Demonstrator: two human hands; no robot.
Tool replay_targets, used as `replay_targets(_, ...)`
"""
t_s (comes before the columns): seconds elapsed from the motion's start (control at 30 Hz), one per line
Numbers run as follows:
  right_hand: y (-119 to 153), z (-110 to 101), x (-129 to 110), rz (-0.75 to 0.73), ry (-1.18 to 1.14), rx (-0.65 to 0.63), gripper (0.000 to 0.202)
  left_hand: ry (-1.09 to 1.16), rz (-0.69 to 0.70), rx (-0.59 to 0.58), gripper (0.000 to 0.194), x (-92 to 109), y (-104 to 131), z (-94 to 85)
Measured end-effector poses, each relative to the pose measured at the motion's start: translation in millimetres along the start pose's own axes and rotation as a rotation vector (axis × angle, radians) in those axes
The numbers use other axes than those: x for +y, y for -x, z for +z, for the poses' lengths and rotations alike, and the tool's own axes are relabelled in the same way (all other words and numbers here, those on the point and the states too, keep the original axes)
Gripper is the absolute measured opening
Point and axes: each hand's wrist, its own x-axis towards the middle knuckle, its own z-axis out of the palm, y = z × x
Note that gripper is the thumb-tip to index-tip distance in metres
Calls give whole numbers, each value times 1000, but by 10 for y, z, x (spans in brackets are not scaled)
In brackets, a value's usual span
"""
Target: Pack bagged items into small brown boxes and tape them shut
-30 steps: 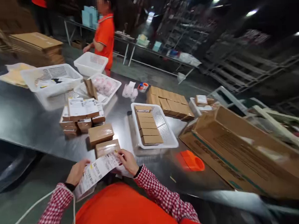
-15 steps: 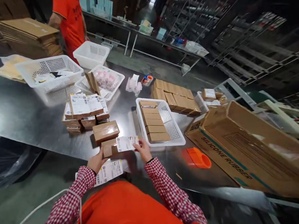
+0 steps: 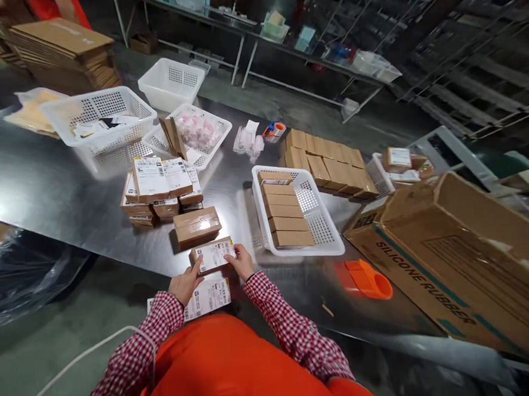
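Note:
A white shipping label (image 3: 215, 256) lies over the top of a small brown cardboard box (image 3: 228, 241) at the table's front edge. My left hand (image 3: 185, 284) grips the box's left end, its thumb at the label's edge. At the other end, my right hand (image 3: 240, 263) has its fingers closed on the label's right edge. Just behind stands a taped cardboard box (image 3: 197, 227) without a label. Nearer my body is a sheet of printed labels (image 3: 208, 297), partly hidden by my left arm. Labelled boxes (image 3: 151, 180) are stacked to the left.
A white basket (image 3: 334, 244) holds a row of boxes; more plain boxes (image 3: 329, 161) stand behind it. An orange tape dispenser (image 3: 370, 279) and a large carton (image 3: 412, 272) are on the right. White baskets (image 3: 102, 109) stand at the back left. Another person (image 3: 76, 9) is partly visible beyond.
The label has moved left and now covers the box top, where before it stuck out past the right end. My right hand has come closer to my left. The camera view has shifted.

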Motion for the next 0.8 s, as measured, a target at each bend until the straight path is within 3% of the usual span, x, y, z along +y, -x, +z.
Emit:
replay_targets(0.13, 44, 51, -70, -73, 271, 34, 30, -111, 38, -16, 58, -19, -36, 92)
replay_targets(0.23, 123, 22, -128, -108, 454, 4, 45, -111, 39, -20, 58, -28, -71, 123)
replay_targets(0.33, 219, -3, -176, -51, 593, 132, 66, -97, 54, -16, 58, 0, -92, 109)
replay_targets(0.4, 269, 47, -205, -99, 658, 198, 68, -93, 58, -20, 58, 23, -95, 96)
replay_targets(0.43, 282, 94, -216, -176, 671, 154, 64, -87, 58, -22, 58, 31, -93, 92)
replay_targets(0.5, 265, 197, -224, -362, 660, -52, 55, -75, 41, -33, 57, 36, -90, 91)
replay_targets(0.57, 184, 241, -202, -432, 635, -195, 53, -71, 18, -44, 56, 33, -91, 95)
replay_targets(0.63, 51, 177, -151, -294, 595, -149, 54, -69, 13, -51, 56, 31, -97, 97)
replay_targets(0.73, -147, -51, -75, 7, 333, -31, 54, -57, 11, -28, 56, 41, -98, 105)
replay_targets(0.8, -215, -184, -66, 64, 131, -54, 53, -37, -9, -11, 55, 39, -85, 126)
